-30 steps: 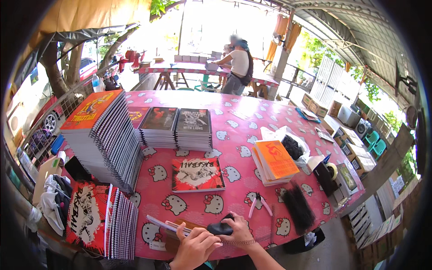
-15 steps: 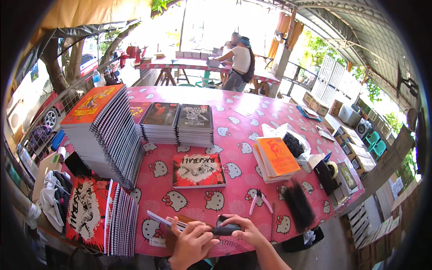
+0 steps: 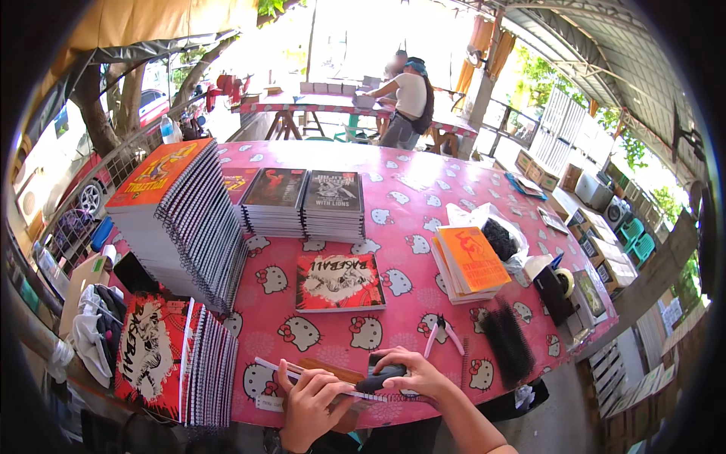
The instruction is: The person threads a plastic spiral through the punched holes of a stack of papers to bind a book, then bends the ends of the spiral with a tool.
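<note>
At the table's near edge my left hand (image 3: 314, 401) grips a thin notebook (image 3: 271, 366), seen nearly edge-on, with its fingers pressed together. My right hand (image 3: 414, 376) is closed around a dark, rounded handheld tool (image 3: 380, 378), which touches the notebook's bound edge beside the left fingertips. What the tool's tip does there is hidden. A brown flat piece (image 3: 333, 374) shows just behind the left fingers. Cutting pliers with pink handles (image 3: 444, 333) lie beyond my right hand. Farther up lies a red-covered book (image 3: 340, 283) with a black-and-white drawing.
Tall spiral-bound stacks (image 3: 181, 227) and a red-covered stack (image 3: 162, 356) stand left. Two dark-covered stacks (image 3: 333, 204) are behind. To the right are orange-covered books (image 3: 473, 261), a bundle of black coils (image 3: 507, 342) and a tape dispenser (image 3: 553, 290). A person (image 3: 408, 102) works at a far table.
The view has shifted slightly. My right hand and the tool have moved a little left along the notebook's edge, with the right forearm angled more outward. The far person leans further forward.
</note>
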Demonstrator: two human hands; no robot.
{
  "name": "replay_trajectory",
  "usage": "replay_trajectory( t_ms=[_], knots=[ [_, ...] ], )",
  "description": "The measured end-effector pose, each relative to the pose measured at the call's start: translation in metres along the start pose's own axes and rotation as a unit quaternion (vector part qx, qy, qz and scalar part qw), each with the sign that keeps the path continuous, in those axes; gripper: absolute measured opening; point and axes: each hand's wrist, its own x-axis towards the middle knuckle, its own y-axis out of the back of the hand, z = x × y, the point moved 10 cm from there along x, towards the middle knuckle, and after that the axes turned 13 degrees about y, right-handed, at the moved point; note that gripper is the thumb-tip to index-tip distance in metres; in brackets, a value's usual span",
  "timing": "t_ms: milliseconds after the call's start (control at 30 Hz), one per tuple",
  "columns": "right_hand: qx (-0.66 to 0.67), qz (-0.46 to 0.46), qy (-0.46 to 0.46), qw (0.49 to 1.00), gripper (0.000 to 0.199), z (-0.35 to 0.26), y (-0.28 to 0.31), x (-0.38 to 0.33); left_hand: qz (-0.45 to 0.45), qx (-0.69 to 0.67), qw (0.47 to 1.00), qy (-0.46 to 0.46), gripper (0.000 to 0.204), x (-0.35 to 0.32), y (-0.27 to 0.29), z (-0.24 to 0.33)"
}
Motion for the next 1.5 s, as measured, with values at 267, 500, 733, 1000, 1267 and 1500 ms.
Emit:
replay_trajectory(
  t_ms=[267,500,733,1000,1267,1500],
  knots=[
    [0.019,-0.018,0.011,1.0,0.052,-0.011,0.002,0.011,-0.006,0.001,1.0,0.015,0.026,0.001,0.003,-0.004],
    [-0.161,-0.052,-0.063,0.984,0.063,0.015,0.01,0.015,-0.007,0.03,1.0,0.001,0.022,0.007,0.005,0.001],
    [0.183,0.023,0.064,0.981,0.07,0.031,0.001,-0.009,-0.106,0.036,0.994,-0.007,0.01,0.008,-0.008,0.004],
    [0.23,0.06,0.02,0.971,0.065,0.026,-0.017,-0.006,-0.083,0.064,0.994,-0.032,0.017,0.005,-0.007,0.004],
    [-0.075,-0.022,0.04,0.996,0.039,-0.01,-0.021,0.016,-0.002,-0.021,0.999,0.032,0.028,0.011,0.021,-0.023],
    [0.044,-0.049,0.0,0.998,0.047,0.009,-0.033,0.021,0.009,-0.012,0.999,0.031,0.038,0.01,0.026,-0.023]
  ],
)
